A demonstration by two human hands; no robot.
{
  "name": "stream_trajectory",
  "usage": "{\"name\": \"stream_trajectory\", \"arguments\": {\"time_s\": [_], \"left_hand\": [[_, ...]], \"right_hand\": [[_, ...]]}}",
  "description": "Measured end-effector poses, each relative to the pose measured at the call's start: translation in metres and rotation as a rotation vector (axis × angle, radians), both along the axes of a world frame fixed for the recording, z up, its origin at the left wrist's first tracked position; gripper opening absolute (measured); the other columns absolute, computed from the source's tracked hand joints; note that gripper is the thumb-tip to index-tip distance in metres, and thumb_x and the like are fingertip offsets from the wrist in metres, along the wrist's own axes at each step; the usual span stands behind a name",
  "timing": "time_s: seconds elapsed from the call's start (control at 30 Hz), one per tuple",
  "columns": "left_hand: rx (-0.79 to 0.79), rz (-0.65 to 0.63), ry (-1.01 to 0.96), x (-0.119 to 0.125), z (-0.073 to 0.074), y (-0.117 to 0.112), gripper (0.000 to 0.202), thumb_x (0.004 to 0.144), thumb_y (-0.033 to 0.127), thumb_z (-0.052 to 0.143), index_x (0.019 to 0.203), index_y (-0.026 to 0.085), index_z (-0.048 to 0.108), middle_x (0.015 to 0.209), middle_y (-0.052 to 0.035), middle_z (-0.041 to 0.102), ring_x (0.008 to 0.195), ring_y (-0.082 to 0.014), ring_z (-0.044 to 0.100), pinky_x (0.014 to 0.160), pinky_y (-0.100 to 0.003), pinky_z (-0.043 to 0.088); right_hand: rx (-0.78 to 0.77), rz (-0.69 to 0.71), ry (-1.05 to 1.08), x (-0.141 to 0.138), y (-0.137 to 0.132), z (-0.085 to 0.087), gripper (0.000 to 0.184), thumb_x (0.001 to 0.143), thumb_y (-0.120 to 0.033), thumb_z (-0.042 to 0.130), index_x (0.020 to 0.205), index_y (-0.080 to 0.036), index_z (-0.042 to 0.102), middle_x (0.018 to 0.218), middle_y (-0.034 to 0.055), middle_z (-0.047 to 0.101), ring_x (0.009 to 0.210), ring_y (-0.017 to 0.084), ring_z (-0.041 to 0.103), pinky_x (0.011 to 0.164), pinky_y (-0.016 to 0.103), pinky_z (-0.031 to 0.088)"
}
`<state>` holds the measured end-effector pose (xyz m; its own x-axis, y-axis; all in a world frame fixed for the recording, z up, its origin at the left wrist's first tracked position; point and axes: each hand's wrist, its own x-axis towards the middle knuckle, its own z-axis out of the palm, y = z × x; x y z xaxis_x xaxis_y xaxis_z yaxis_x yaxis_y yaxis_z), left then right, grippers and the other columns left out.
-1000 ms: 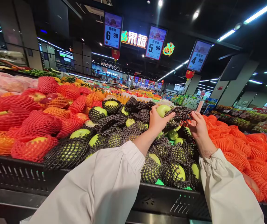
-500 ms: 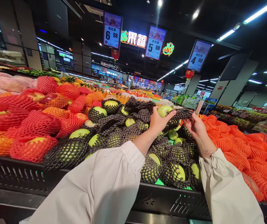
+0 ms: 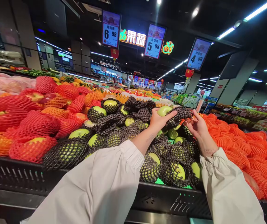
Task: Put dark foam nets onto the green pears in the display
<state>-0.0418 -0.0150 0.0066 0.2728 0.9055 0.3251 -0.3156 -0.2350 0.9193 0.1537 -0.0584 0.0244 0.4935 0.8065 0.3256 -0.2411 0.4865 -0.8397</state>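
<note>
My left hand (image 3: 158,122) is closed around a green apple (image 3: 163,110) held above a pile of green apples wrapped in black foam nets (image 3: 114,137). A black foam net (image 3: 181,114) is half on that apple and stretches to the right. My right hand (image 3: 197,126) pinches the far end of this net with thumb and fingers. Both arms wear white sleeves and reach over the black crate rim (image 3: 166,199).
Red and orange netted fruit (image 3: 30,121) fills the bin on the left. Empty-looking orange nets (image 3: 245,149) heap on the right. Price signs (image 3: 111,29) hang overhead. More produce stands run into the store behind.
The apple and net have risen slightly, and my right hand has lifted and turned a little while still pulling the net's end. The pile has not changed.
</note>
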Motion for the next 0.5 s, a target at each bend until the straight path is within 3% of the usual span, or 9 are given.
{"name": "stream_trajectory", "arguments": {"time_s": [0.1,0.2,0.37,0.5], "left_hand": [[-0.026,-0.008,-0.008,-0.001,0.001,0.001,0.088,0.054,0.061,0.088,0.117,0.021,0.041,0.124,-0.0147,0.060,0.105,-0.0247,0.064,0.071,-0.031,0.055],[-0.056,-0.055,-0.038,-0.001,0.002,0.001,0.086,0.055,0.057,0.089,0.118,0.021,0.042,0.129,-0.0148,0.058,0.110,-0.0254,0.063,0.069,-0.030,0.056],[-0.141,-0.199,-0.049,0.001,0.006,-0.001,0.080,0.055,0.058,0.088,0.116,0.023,0.049,0.124,-0.0095,0.063,0.106,-0.0242,0.065,0.074,-0.031,0.056],[-0.145,-0.217,-0.065,0.003,0.005,-0.001,0.083,0.054,0.062,0.087,0.116,0.022,0.050,0.114,-0.0088,0.066,0.097,-0.0230,0.067,0.074,-0.034,0.056]], "right_hand": [[-0.089,0.107,-0.113,-0.012,-0.005,0.001,0.023,0.074,-0.035,0.081,0.088,-0.023,0.066,0.081,-0.0013,0.075,0.057,0.013,0.070,0.046,0.017,0.057],[-0.197,0.131,-0.216,-0.016,-0.003,-0.004,0.026,0.065,-0.024,0.083,0.087,-0.022,0.068,0.087,0.0013,0.077,0.067,0.018,0.074,0.048,0.021,0.059],[-0.111,0.113,-0.337,-0.007,0.001,-0.012,0.034,0.054,-0.021,0.086,0.085,-0.023,0.071,0.089,-0.0005,0.077,0.073,0.018,0.071,0.058,0.028,0.062],[-0.045,0.153,-0.396,-0.007,0.002,-0.017,0.047,0.047,-0.022,0.091,0.089,-0.021,0.071,0.088,0.0020,0.076,0.082,0.021,0.072,0.071,0.032,0.061]]}}
